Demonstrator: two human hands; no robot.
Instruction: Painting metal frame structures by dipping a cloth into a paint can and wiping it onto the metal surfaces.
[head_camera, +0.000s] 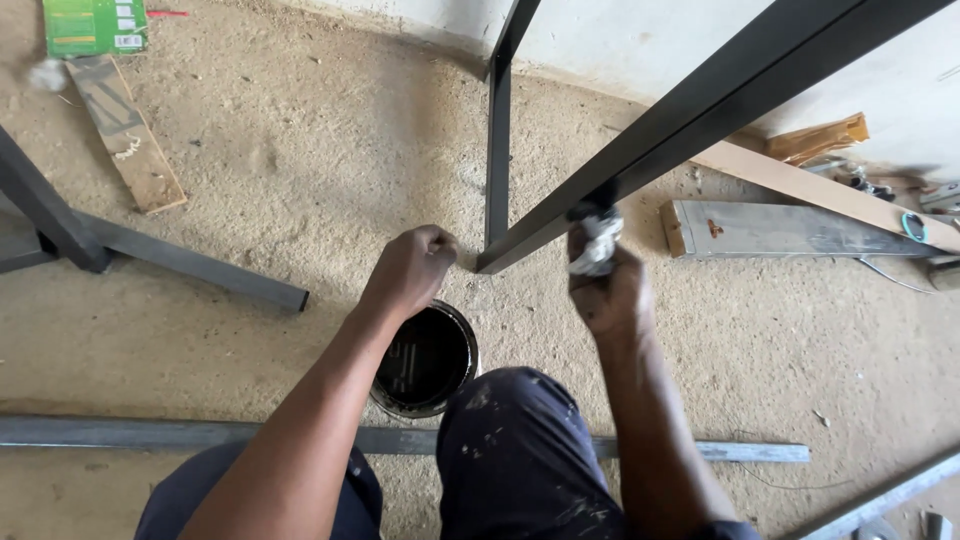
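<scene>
The right hand (605, 290) held a white rag (597, 243) tight against the black bar (700, 110), which ran up and away from its fingers. The left hand (415, 268) was a closed fist beside the bar's low end, above the paint can (428, 360).

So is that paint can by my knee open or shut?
Open. The can stands upright on the floor with no lid on it, and dark paint shows inside its round rim.

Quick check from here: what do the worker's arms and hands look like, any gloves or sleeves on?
No gloves and no sleeves in view: both forearms are bare to the frame edge. The left hand looks clean, with no watch or ring visible. The right hand shows dark smudges on its fingers.
</scene>
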